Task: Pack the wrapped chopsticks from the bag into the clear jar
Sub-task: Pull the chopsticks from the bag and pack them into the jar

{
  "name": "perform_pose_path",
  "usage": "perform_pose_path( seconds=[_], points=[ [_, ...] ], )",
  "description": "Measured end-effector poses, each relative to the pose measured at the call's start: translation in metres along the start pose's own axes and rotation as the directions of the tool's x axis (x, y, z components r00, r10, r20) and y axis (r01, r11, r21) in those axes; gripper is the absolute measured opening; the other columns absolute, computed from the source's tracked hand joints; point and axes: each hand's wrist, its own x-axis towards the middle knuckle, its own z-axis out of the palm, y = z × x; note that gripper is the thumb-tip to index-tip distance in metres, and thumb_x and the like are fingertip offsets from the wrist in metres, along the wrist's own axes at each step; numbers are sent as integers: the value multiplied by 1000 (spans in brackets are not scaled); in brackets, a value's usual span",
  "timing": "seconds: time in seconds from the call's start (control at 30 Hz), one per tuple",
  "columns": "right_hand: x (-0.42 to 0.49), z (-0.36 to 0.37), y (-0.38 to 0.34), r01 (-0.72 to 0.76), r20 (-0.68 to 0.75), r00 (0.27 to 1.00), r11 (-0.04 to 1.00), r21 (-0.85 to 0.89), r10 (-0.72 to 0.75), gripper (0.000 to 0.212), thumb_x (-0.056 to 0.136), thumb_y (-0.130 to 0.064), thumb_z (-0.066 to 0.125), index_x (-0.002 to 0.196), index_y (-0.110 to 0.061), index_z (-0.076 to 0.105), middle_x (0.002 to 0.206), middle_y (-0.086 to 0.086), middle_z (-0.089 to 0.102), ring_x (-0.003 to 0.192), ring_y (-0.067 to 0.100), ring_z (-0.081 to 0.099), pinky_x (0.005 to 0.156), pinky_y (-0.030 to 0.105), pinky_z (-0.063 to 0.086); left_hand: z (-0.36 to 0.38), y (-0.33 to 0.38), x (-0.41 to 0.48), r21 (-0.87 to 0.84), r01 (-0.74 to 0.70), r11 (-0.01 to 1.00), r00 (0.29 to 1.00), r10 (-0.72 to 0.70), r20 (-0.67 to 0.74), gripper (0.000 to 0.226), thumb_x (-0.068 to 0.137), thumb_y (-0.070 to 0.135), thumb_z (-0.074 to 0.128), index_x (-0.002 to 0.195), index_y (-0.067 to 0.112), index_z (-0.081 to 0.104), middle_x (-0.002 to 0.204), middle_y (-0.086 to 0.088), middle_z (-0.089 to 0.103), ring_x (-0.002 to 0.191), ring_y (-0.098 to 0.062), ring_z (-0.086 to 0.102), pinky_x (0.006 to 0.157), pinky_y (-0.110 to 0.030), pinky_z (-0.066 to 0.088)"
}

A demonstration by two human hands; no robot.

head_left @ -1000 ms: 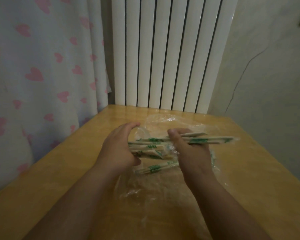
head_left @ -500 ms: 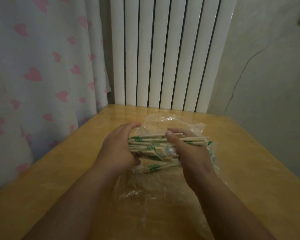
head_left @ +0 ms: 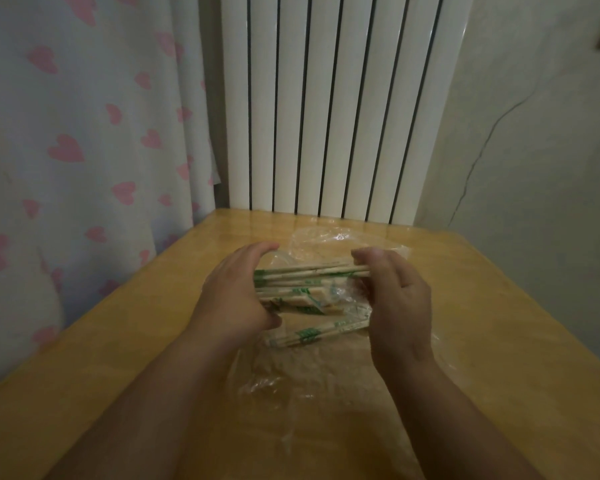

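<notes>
Two hands, one clear bag (head_left: 312, 386), one held bundle and one loose pair (the count of pairs within the bundle cannot be read, as the wrappers overlap). The bag lies flat and crumpled on a wooden table (head_left: 118, 358); both forearms cross its near part. Above the far half of the bag, the wrapped chopsticks (head_left: 309, 282) lie level, running left to right, with green print on their sleeves. The left hand (head_left: 236, 292) grasps the bundle's left ends, fingers arched over the top and thumb below. The right hand (head_left: 395, 306) pinches the right ends of the topmost pairs between thumb and curled fingers. The loose pair (head_left: 319, 334) rests on the bag just nearer than the bundle, tilted, its right end touching the right hand. A pale clear shape behind the left fingertips may be the jar; it is too faint to tell, so what it holds is unknown. Bare wood flanks the bag on both sides. Beyond the bag, the table's far edge meets a white radiator (head_left: 326, 116); left of the bag, its long edge runs beside a heart-printed curtain (head_left: 84, 133).
</notes>
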Motion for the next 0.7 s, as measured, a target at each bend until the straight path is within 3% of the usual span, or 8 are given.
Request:
perform_pose_path(
  seconds=[0.1, 0.23, 0.33, 0.53, 0.7],
  points=[
    [-1, -1, -2, -1, -51, 999, 1000, 31, 2, 35, 94, -30, 38, 96, -18, 70, 91, -3, 66, 81, 19, 60, 68, 37, 52, 0, 0, 0, -3, 7, 1000, 1000, -7, -3, 104, 48, 17, 92, 136, 39, 42, 137, 13, 45, 127, -12, 40, 101, -32, 37],
    [-3, 2, 0, -33, -1, 999, 999, -39, 33, 24, 98, -12, 51, 98, -23, 72, 90, -4, 69, 82, 17, 63, 75, 45, 57, 0, 0, 0, -9, 12, 1000, 1000, -12, -6, 104, 47, 17, 92, 136, 38, 42, 136, 12, 45, 127, -13, 41, 100, -31, 37],
    [0, -1, 0, -34, 11, 999, 996, -85, 35, 22, 96, -15, 55, 100, -25, 75, 91, -10, 71, 85, 13, 65, 79, 42, 58, 0, 0, 0, -7, 12, 1000, 1000, -12, -5, 104, 48, 18, 92, 136, 39, 41, 137, 12, 45, 127, -13, 41, 100, -32, 38],
    [2, -7, -1, -53, 7, 999, 995, -86, 54, 26, 100, -28, 48, 99, -26, 74, 89, -12, 71, 76, 6, 60, 68, 32, 48, 0, 1, -1, -9, 17, 1000, 1000, -17, -15, 104, 48, 17, 91, 136, 38, 42, 136, 12, 45, 125, -13, 42, 98, -31, 38],
    [3, -9, -2, -116, 8, 993, 990, -81, 117, 30, 100, -23, 46, 86, -22, 73, 79, -4, 64, 65, 9, 51, 60, 30, 41, 0, -1, 0, -16, 44, 999, 998, -45, -47, 103, 48, 18, 92, 136, 38, 42, 138, 12, 45, 127, -13, 41, 97, -28, 36]
  ],
)
